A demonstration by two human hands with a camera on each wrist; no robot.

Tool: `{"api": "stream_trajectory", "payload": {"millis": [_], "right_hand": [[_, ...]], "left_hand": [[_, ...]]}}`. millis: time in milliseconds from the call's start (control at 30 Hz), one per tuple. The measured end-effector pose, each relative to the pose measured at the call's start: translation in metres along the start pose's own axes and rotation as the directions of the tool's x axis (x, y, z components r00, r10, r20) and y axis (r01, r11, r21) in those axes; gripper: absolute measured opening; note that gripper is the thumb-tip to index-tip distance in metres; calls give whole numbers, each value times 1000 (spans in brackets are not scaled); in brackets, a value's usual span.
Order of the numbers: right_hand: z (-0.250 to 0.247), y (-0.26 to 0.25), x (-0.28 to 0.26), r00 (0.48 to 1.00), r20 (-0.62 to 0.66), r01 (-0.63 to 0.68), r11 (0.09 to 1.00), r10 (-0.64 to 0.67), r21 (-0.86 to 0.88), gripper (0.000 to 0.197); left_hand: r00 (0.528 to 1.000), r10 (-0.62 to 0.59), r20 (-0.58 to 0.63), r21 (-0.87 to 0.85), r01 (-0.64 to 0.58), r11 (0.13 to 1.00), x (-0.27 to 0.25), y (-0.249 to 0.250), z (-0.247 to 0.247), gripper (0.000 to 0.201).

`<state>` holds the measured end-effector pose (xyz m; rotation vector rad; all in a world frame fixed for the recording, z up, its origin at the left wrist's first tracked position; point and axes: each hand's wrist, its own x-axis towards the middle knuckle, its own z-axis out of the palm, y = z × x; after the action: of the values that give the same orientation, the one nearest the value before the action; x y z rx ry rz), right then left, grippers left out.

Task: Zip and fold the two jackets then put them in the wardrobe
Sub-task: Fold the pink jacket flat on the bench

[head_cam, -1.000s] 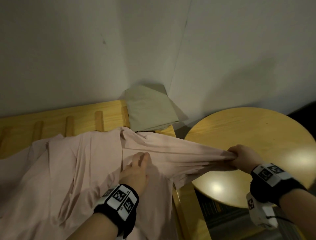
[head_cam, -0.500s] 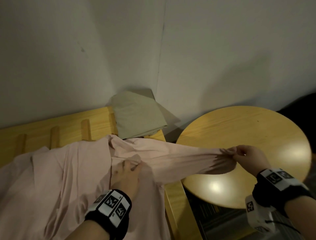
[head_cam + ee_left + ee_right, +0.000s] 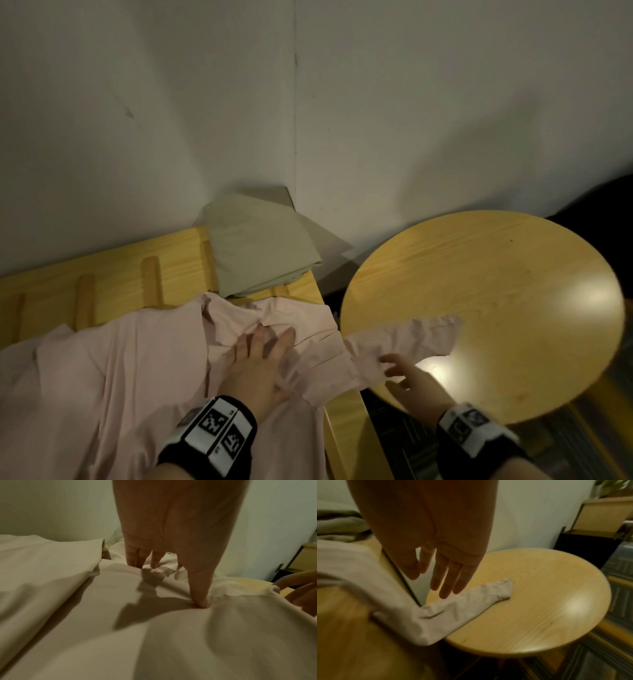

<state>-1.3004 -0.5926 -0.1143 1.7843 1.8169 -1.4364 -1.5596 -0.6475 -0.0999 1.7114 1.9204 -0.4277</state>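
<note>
On near left slats, pink jacket (image 3: 120,370) spread flat, pinned by flat, open left hand (image 3: 255,366). Sleeve (image 3: 404,337) across round surface (image 3: 496,274); right hand (image 3: 409,378) loose, empty. Folding stage; next, sleeve inward.

The pink jacket (image 3: 144,363) is thin matt cloth, softly creased, its sleeve (image 3: 404,339) lying on a round desk (image 3: 513,274) of smooth, glossy pale wood, while the folded olive cloth (image 3: 260,246) looks matt beside a slatted wooden frame (image 3: 102,270).
</note>
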Motion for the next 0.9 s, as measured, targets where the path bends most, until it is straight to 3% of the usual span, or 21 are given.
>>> {"api": "stream_trajectory", "payload": {"millis": [167,333,533,667,767,833,900], "right_hand": [[34,-20,10,989,109,90,992,-100,91,51],[41,-24,19,1000,22,-1,964,-5,265,29],[46,-11,22,981,165,-124,980,98,156,56],[51,-13,21,983,181,-62,969,18,240,60],[49,-20,26,959,274,-117,982,72,151,60],[47,-23,29,982,181,-95,964,51,248,56],[42,-23,31,1000,-6,-19,939,22,344,51]], "left_hand": [[997,-52,59,28,50,998,2,8,-8,100],[990,-105,93,15,104,994,4,14,-17,110],[983,-157,92,41,153,987,6,13,-22,119],[983,-113,144,10,113,994,12,3,-19,122],[985,-61,164,2,61,998,17,-2,-16,124],[983,-45,180,2,46,999,20,-2,-16,126],[980,-39,194,1,40,999,22,-3,-17,128]]}}
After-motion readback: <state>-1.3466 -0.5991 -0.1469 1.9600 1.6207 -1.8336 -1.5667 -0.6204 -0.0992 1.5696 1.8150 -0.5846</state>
